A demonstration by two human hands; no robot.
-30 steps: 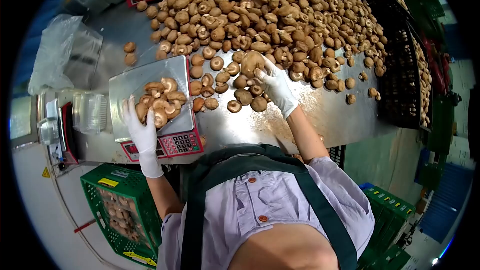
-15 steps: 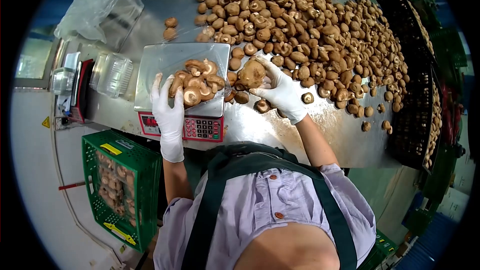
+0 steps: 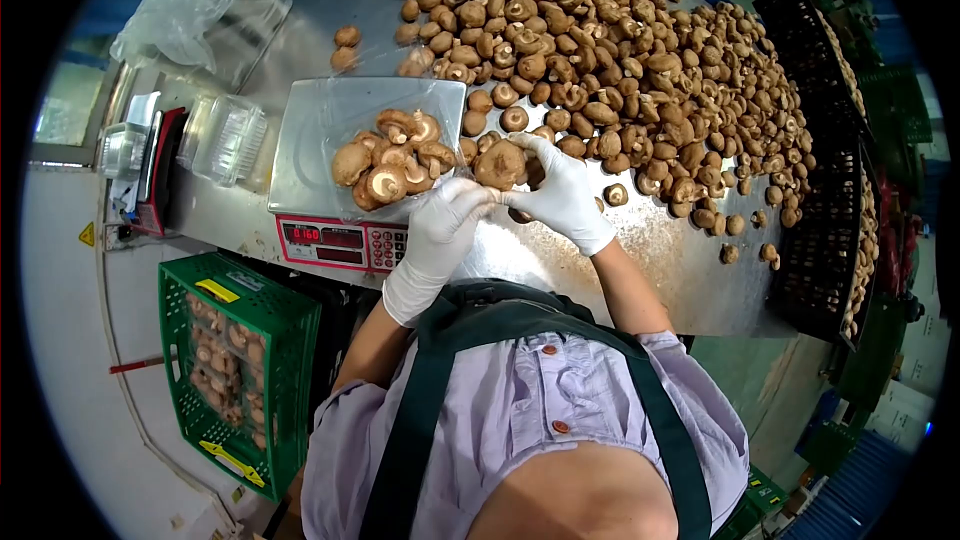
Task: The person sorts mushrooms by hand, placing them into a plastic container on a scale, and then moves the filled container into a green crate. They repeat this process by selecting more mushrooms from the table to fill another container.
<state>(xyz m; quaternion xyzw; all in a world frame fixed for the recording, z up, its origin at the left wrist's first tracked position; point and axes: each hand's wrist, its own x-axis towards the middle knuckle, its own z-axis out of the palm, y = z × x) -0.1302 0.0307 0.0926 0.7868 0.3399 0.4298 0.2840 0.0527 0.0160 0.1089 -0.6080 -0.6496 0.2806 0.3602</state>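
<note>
In a clear plastic tray or wrap on the scale lies a heap of brown mushrooms, some with pale stems up. My right hand, in a white glove, grips a large brown mushroom just right of the scale. My left hand, also gloved, has come up against it from below, its fingertips pinched together by the mushroom's lower edge and my right thumb. What those fingertips hold is hidden. The red scale display is lit.
A large pile of loose mushrooms covers the metal table behind and to the right. Black crates edge the right side. Clear plastic boxes and a plastic bag lie left. A green crate with packed mushrooms stands below left.
My left hand has left the heap on the scale and moved right, down and across to the mushroom in my right hand. The right hand has stayed near its place, still gripping the mushroom.
</note>
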